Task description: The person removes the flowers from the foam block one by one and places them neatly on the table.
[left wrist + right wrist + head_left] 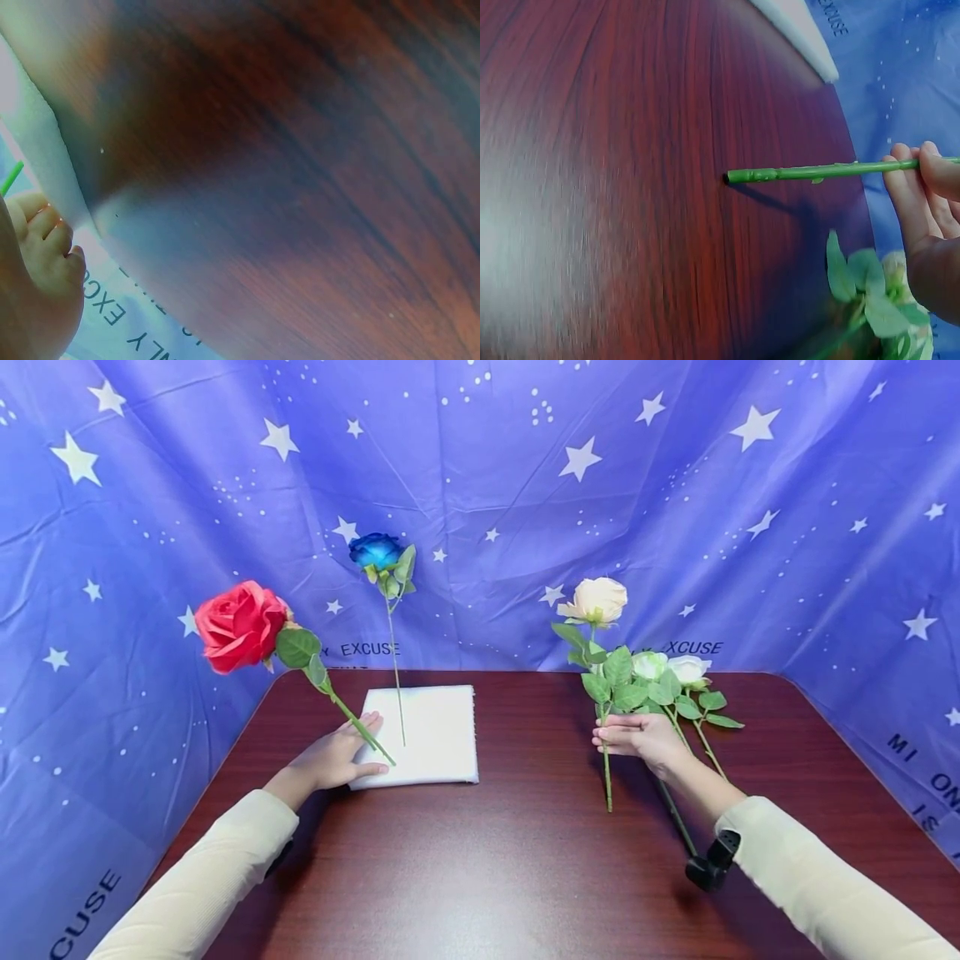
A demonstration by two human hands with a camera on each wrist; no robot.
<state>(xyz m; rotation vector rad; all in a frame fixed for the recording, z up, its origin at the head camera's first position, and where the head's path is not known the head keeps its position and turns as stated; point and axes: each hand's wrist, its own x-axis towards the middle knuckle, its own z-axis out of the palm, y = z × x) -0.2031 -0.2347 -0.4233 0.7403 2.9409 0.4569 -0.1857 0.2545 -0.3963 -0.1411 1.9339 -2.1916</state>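
Observation:
In the head view my left hand (333,762) rests on the left side of a white foam block (442,735), fingers extended and thumb along its front. Standing in the block are a red rose (243,627), leaning left over that hand, and a nearly upright blue rose (377,552). My right hand (648,743) pinches the stem of a cream rose (596,602), bloom up, right of the block. In the right wrist view the thumb and fingers close on the green stem (802,173), whose cut end points out over the table. The left wrist view catches my left hand (52,262) at the edge.
Behind my right hand, white roses (688,670) lie on the brown table (517,852), their stems running under my forearm. A black wrist camera (708,864) hangs below the right cuff. Star-printed blue cloth (495,460) surrounds the table at the back and sides.

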